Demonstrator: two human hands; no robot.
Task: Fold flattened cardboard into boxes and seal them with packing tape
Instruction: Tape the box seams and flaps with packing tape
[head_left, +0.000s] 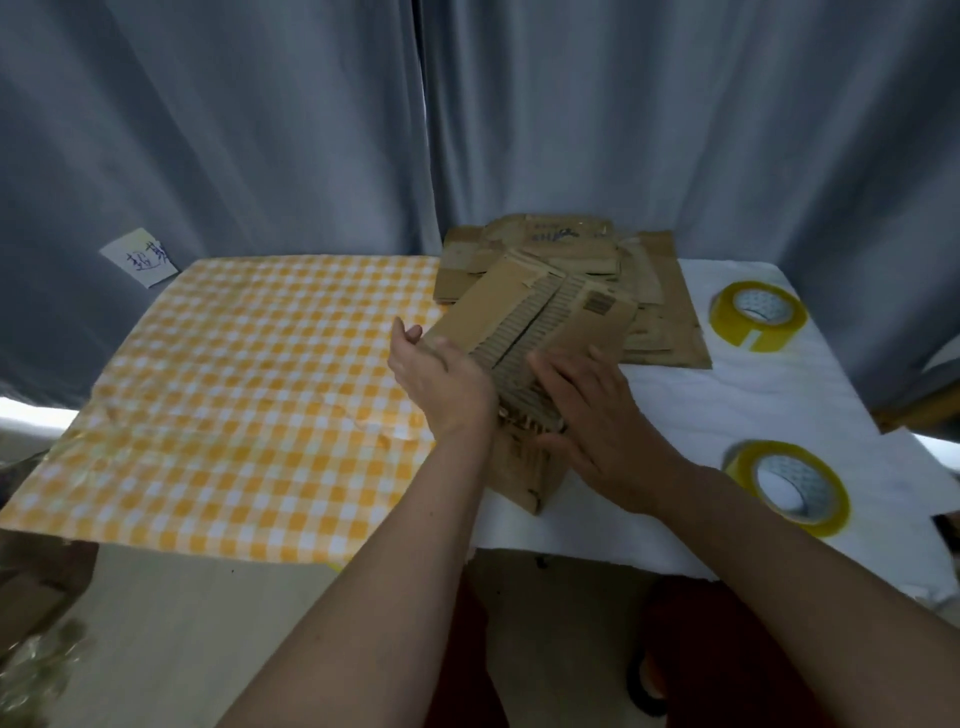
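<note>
A brown cardboard box (524, 322) stands tilted at the middle of the table, its top flaps partly folded with ribbed inner edges showing. My left hand (436, 374) presses against its left side with straight fingers. My right hand (597, 410) lies flat on its right flap, thumb under the near edge. Behind the box lies a pile of flattened cardboard (660, 291). Two rolls of yellow packing tape sit to the right: one far (758, 317), one near (789, 486).
The table carries a yellow-and-white checked cloth (234, 395) on the left and a white cloth (779, 395) on the right. Grey curtains (467, 114) hang close behind. A white note with writing (140, 257) is at the back left.
</note>
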